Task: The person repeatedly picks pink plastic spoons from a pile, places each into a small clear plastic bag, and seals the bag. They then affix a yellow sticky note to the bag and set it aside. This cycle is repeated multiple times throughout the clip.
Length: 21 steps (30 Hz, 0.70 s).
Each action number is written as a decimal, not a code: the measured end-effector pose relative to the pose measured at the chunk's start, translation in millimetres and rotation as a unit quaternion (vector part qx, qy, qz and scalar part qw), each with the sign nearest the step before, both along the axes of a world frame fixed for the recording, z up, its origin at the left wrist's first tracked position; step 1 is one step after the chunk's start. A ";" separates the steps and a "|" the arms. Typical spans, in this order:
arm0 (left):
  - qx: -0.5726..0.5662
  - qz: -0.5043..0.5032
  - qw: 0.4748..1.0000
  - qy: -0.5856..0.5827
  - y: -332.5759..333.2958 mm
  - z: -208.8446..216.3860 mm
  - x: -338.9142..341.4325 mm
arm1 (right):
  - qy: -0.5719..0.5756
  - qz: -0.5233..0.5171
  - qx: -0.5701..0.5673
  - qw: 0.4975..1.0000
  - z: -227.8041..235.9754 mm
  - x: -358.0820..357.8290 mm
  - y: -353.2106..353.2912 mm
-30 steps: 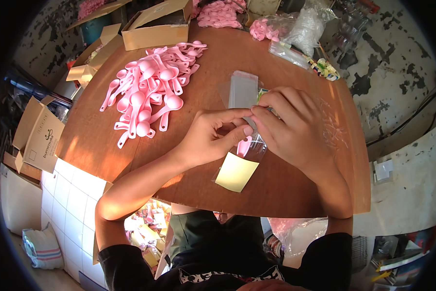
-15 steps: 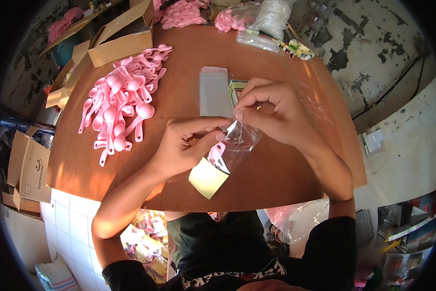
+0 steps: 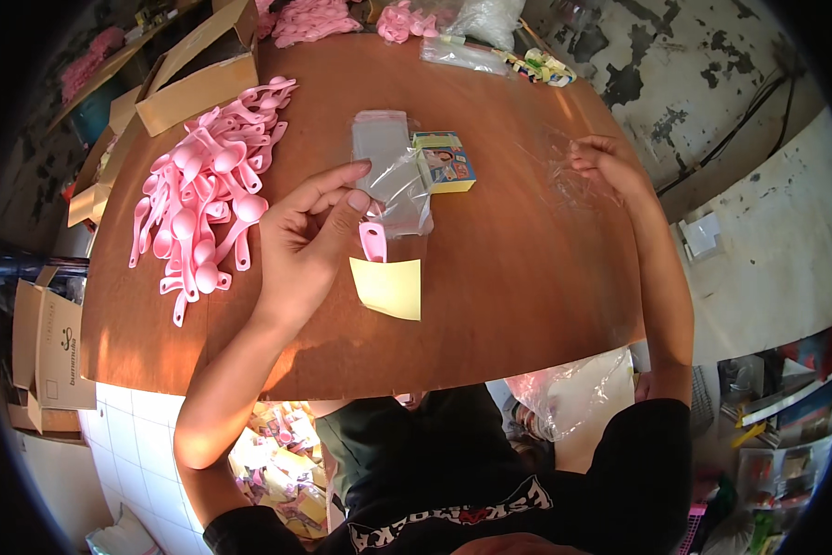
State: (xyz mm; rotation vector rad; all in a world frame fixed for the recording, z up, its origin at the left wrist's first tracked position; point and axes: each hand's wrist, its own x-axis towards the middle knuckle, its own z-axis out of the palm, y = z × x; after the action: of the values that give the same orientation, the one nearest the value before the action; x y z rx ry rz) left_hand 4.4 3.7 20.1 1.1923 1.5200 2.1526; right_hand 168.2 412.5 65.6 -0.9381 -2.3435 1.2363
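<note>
Over the middle of the table, my left hand (image 3: 310, 227) pinches a clear plastic bag (image 3: 402, 199) between thumb and fingers. Inside the bag show the pink handle end of a measuring spoon (image 3: 373, 242) and a pale yellow paper card (image 3: 388, 288), which hides the rest of the spoon. My right hand (image 3: 606, 168) is well apart at the table's right side, fingers curled together. Thin clear plastic strips (image 3: 559, 176) lie right by its fingertips; whether it grips one is too fine to make out. Behind the bag lie a stack of clear bags (image 3: 377, 129) and a small printed box (image 3: 451, 165).
A heap of pink spoons (image 3: 198, 199) covers the left of the brown table (image 3: 518, 296). Cardboard boxes (image 3: 198, 79) stand at the far left. More pink pieces (image 3: 314, 20) and plastic packs (image 3: 462, 55) lie along the far edge. Below the table are many filled packets (image 3: 282, 458).
My right hand has let go of the bag's top and moved right, to the strips. My left hand keeps the bag, now raised and more upright. The view has shifted slightly.
</note>
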 end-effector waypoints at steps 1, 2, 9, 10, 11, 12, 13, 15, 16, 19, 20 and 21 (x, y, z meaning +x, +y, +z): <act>0.004 -0.006 1.000 0.000 1.0 2.5 1.4 | -0.016 -0.041 0.199 0.979 -10.3 16.9 34.4; 0.005 -0.013 1.000 0.004 3.0 2.3 2.1 | -0.034 -0.079 0.389 0.917 -20.2 30.3 59.8; -0.011 -0.033 0.999 -0.005 2.3 -4.0 4.0 | -0.155 -0.092 0.455 0.872 -54.2 63.5 71.8; -0.011 -0.033 0.999 -0.005 1.3 -4.5 4.0 | -0.182 -0.084 0.424 0.883 -56.7 62.9 63.7; -0.013 -0.033 0.999 -0.006 0.5 -4.5 4.1 | -0.183 -0.084 0.424 0.883 -61.7 63.0 66.5; -0.014 -0.033 0.999 -0.007 0.1 -3.9 4.2 | -0.170 -0.053 0.403 0.898 -66.2 62.7 68.0; -0.013 -0.034 0.999 -0.007 0.3 -3.6 4.3 | -0.156 -0.021 0.382 0.911 -69.3 63.7 70.0; -0.011 -0.024 1.000 -0.007 0.3 -3.2 3.9 | -0.147 -0.004 0.370 0.917 -65.2 66.0 65.2; -0.012 -0.023 1.000 -0.007 -0.2 -3.5 3.2 | -0.138 0.015 0.359 0.923 -62.4 64.4 59.7; -0.012 -0.008 1.000 0.014 0.9 -3.3 3.4 | -0.037 -0.009 0.204 0.978 -60.3 66.9 76.9; -0.010 -0.012 1.000 0.007 1.2 -2.1 4.6 | -0.039 -0.011 0.206 0.978 -58.3 72.0 81.1; -0.013 -0.012 1.000 0.000 -0.6 -2.2 4.4 | -0.002 -0.058 0.209 0.976 -52.6 67.4 72.4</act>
State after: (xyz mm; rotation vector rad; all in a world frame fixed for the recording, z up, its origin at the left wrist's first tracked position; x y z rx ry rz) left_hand 8.8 3.1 17.9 1.1967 1.5216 2.1123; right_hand 235.5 485.0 13.0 -0.9120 -2.3769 0.6561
